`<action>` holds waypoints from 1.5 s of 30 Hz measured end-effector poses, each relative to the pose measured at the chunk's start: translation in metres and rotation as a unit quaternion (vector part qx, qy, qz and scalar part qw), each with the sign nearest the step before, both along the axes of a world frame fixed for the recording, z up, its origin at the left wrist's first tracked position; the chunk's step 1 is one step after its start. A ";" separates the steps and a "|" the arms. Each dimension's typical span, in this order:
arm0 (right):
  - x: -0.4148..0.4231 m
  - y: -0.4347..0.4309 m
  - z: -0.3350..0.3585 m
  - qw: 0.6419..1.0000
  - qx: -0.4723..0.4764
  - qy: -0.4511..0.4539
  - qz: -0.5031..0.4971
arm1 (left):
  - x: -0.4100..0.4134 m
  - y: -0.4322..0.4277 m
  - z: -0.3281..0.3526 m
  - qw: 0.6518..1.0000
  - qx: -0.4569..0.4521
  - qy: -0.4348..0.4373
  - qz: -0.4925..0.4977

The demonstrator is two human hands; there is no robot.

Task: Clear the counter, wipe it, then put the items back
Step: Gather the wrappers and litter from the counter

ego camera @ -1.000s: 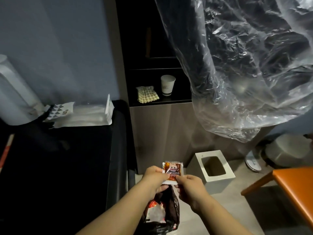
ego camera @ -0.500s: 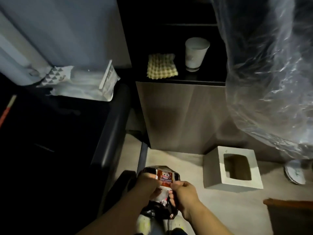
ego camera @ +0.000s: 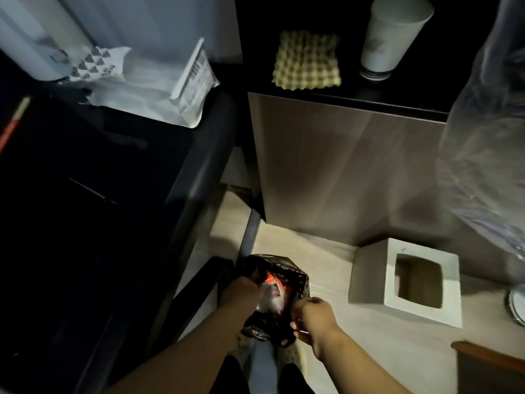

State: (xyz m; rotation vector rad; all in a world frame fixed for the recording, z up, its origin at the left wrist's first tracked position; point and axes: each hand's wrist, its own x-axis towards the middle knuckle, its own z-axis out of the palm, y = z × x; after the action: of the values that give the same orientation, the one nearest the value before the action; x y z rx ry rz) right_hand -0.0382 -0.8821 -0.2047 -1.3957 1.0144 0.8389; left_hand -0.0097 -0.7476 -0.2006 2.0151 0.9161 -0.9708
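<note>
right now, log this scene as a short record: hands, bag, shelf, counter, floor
left hand: grips the left rim of the black bag
right hand: grips the bag's right rim
bag: mouth open, red wrapper showing inside
shelf: checked cloth left of paper cup, apart
counter: white pouch at the back
floor: white square bin right of the bag

At lower centre the thin black plastic bag is gleaming, glossy and crinkled. At the right edge the clear plastic sheet is shining in wrinkles. At the top, the green checked cloth is looking soft and waffled, and the white paper cup is looking matt. The brown wood-grain cabinet front is showing a smooth satin finish.
</note>
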 end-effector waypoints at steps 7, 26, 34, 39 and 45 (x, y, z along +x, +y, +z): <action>0.030 0.006 0.023 0.987 -0.055 -0.098 0.117 | 0.012 0.007 0.043 0.994 0.018 -0.091 -0.059; 0.075 0.133 0.202 0.769 -0.153 -0.412 0.464 | 0.003 0.134 0.209 0.923 0.202 -0.311 -0.098; 0.040 0.262 0.224 0.737 -0.128 -0.448 0.490 | -0.045 0.261 0.224 0.905 0.243 -0.341 -0.075; 0.012 0.348 0.222 0.740 -0.115 -0.437 0.498 | -0.078 0.350 0.226 0.902 0.252 -0.344 -0.069; -0.012 0.418 0.217 0.752 -0.104 -0.418 0.499 | -0.104 0.428 0.221 0.899 0.248 -0.351 -0.084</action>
State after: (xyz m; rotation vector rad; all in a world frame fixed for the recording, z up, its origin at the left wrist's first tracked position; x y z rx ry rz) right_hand -0.0500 -0.4643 0.0121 -2.2375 -0.4483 0.6705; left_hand -0.1136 -0.3192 0.0207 2.6316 0.6144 -0.0160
